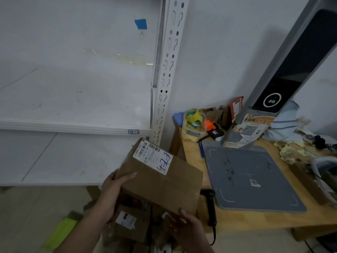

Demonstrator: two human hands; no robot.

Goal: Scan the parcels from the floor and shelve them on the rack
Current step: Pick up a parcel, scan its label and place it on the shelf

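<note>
While the left hand (113,190) and right hand (188,223) hold a cardboard parcel (164,187) in the air in front of the rack (164,79), the task looks to be at an early shelving step. The parcel's label (152,157) already bears a blue handwritten code beginning with 4, so I judge it scanned and marked. No parcel shows yet on the shelf board (73,103) above it, and several more parcels (127,221) lie on the floor below, so most of the work seems left.

The left hand grips the parcel's left edge, fingers laid flat over the top face. The right hand clasps the near corner, thumb on top; its fingers underneath are hidden. The parcel is tilted, its far corner just below the shelf tag (133,131) reading 4-2.

To the right, a black handheld scanner (209,207) hangs at the edge of the wooden table (255,220), beside a grey scanning mat (251,178).
</note>
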